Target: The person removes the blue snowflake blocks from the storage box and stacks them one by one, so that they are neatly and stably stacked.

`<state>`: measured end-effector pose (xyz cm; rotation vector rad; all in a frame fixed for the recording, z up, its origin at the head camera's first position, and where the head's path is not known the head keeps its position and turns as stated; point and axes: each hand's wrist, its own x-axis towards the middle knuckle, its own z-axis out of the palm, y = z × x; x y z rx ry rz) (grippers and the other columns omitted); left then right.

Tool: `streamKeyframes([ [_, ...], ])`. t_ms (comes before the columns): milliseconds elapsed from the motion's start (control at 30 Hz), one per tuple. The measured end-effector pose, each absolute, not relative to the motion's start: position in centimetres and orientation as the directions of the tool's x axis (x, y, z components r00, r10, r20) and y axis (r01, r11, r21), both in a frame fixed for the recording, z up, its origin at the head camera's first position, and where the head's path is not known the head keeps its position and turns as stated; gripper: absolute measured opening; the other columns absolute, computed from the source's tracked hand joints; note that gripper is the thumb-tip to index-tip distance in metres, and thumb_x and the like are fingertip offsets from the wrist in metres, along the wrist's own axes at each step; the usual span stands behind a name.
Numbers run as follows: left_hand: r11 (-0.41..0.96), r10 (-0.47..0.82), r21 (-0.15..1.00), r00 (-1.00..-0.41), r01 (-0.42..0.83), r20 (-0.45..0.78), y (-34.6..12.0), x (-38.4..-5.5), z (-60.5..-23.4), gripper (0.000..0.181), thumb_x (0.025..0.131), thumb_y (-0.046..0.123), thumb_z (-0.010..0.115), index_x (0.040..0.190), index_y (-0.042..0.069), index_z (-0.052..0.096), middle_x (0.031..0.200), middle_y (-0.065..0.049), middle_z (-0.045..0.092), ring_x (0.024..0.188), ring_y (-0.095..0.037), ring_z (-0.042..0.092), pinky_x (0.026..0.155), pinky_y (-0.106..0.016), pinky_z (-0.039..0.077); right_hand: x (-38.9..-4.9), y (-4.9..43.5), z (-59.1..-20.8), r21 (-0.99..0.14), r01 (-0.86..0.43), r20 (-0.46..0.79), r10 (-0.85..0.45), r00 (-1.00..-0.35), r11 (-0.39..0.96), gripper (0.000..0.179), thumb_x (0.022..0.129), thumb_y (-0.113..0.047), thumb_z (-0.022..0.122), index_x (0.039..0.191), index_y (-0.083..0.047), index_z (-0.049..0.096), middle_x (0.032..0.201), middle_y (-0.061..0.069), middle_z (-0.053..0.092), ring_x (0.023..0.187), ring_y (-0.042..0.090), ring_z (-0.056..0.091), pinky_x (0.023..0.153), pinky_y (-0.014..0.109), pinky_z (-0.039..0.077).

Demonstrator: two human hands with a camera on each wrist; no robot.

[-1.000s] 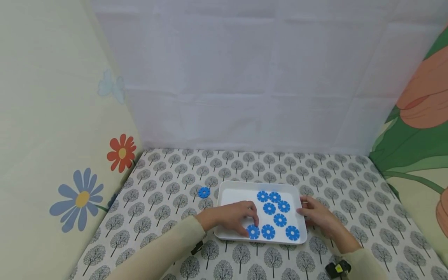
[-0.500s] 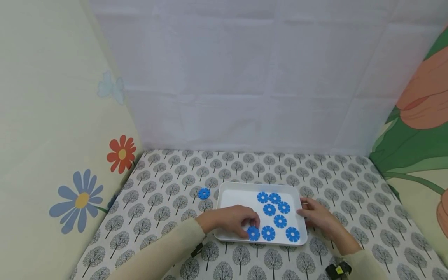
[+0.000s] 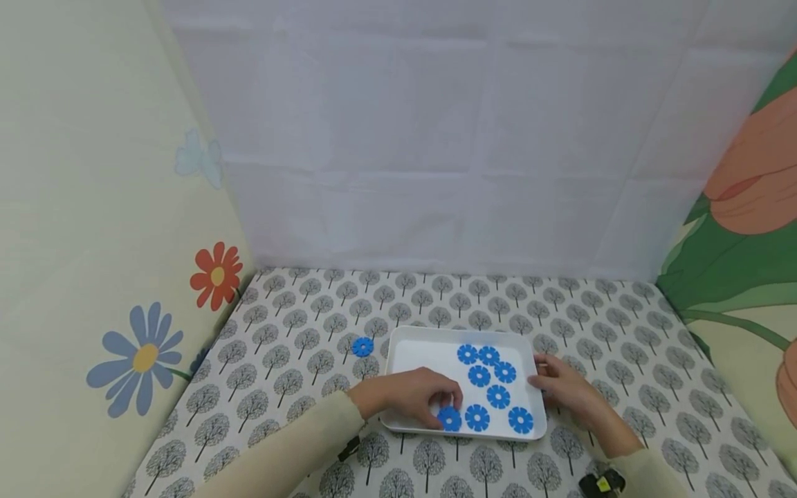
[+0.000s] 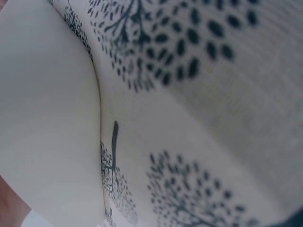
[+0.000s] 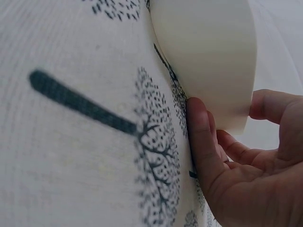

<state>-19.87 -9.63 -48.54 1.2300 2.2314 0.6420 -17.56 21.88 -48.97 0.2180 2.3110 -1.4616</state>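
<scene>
A white tray [image 3: 407, 340] lies on the tree-print cloth and holds several blue notched interlocking discs [image 3: 498, 396]. In the head view my left hand [image 3: 414, 395] reaches over the tray's near left part. Its thumb and curled fingertips pinch a blue disc [image 3: 450, 418] by the front wall; the fingers partly cover that disc. My right hand [image 3: 563, 387] holds the tray's right end. In the right wrist view the right thumb and fingers [image 5: 203, 137] are on either side of the tray wall [image 5: 213, 56]. The left wrist view shows the tray's outer wall [image 4: 47, 118], with the left hand mostly hidden.
One more blue disc [image 3: 363, 346] lies on the cloth [image 3: 299, 304] left of the tray. A white curtain [image 3: 386, 138] hangs behind the table. Flower-printed panels [image 3: 143, 207] stand on both sides.
The left hand has lowered slightly and its fingers have closed in on the near-left disc. The right hand stays on the tray's end. The tray has barely moved.
</scene>
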Motion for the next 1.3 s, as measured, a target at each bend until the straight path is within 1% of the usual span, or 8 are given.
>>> streamKeyframes([
  [433, 0.48, 0.862, 0.637, -0.457, 0.603, -0.218, -9.7, -19.8, -48.2, 0.036, 0.081, 0.017, 0.085, 0.111, 0.028, 0.068, 0.09, 0.017, 0.058, 0.075, 0.003, 0.053, 0.07, -0.015, 0.049, -17.9, 21.9, -49.2, -0.824, 0.371, -0.436, -0.06, -0.898, 0.427, 0.061, 0.096, -0.017, 0.065, 0.148, 0.002, 0.041, 0.129, 0.025, 0.058, 0.104, 0.029, 0.065, 0.085, 0.045, 0.058],
  [633, 0.468, 0.875, 0.61, -0.434, 0.639, -0.216, -9.8, -20.1, -48.3, 0.039, 0.082, 0.016, 0.084, 0.117, 0.026, 0.07, 0.094, 0.018, 0.058, 0.08, 0.004, 0.052, 0.073, -0.014, 0.048, -17.8, 21.9, -49.2, -0.83, 0.364, -0.428, -0.064, -0.902, 0.423, 0.06, 0.097, -0.016, 0.065, 0.148, 0.002, 0.041, 0.128, 0.024, 0.058, 0.103, 0.028, 0.065, 0.084, 0.045, 0.058],
  [800, 0.455, 0.886, 0.575, -0.411, 0.68, -0.215, -9.7, -20.2, -48.4, 0.041, 0.083, 0.018, 0.083, 0.122, 0.025, 0.072, 0.094, 0.018, 0.057, 0.083, 0.005, 0.05, 0.074, -0.013, 0.046, -17.8, 21.8, -49.2, -0.833, 0.359, -0.422, -0.063, -0.905, 0.422, 0.059, 0.097, -0.016, 0.065, 0.148, 0.002, 0.041, 0.127, 0.023, 0.059, 0.102, 0.027, 0.066, 0.084, 0.045, 0.058],
  [900, 0.453, 0.888, 0.565, -0.409, 0.689, -0.213, -9.7, -20.2, -48.4, 0.041, 0.083, 0.019, 0.084, 0.122, 0.024, 0.072, 0.094, 0.018, 0.058, 0.082, 0.005, 0.05, 0.074, -0.012, 0.045, -17.9, 21.8, -49.2, -0.83, 0.362, -0.424, -0.058, -0.904, 0.424, 0.059, 0.097, -0.016, 0.065, 0.148, 0.002, 0.041, 0.128, 0.024, 0.059, 0.102, 0.026, 0.066, 0.084, 0.045, 0.058],
  [1033, 0.461, 0.882, 0.568, -0.424, 0.682, -0.207, -9.8, -20.2, -48.3, 0.039, 0.082, 0.023, 0.085, 0.119, 0.023, 0.073, 0.093, 0.018, 0.058, 0.081, 0.005, 0.051, 0.073, -0.012, 0.046, -17.9, 21.8, -49.3, -0.827, 0.367, -0.429, -0.055, -0.901, 0.426, 0.06, 0.096, -0.016, 0.066, 0.148, 0.002, 0.041, 0.13, 0.025, 0.058, 0.103, 0.027, 0.066, 0.084, 0.045, 0.058],
  [1300, 0.515, 0.84, 0.563, -0.51, 0.646, -0.183, -10.1, -20.3, -47.2, 0.039, 0.08, 0.027, 0.087, 0.117, 0.023, 0.074, 0.09, 0.017, 0.058, 0.078, 0.002, 0.05, 0.072, -0.015, 0.045, -17.7, 21.9, -49.1, -0.829, 0.344, -0.413, -0.068, -0.908, 0.441, 0.059, 0.098, -0.018, 0.065, 0.148, 0.002, 0.041, 0.13, 0.025, 0.057, 0.103, 0.028, 0.066, 0.084, 0.045, 0.058],
])
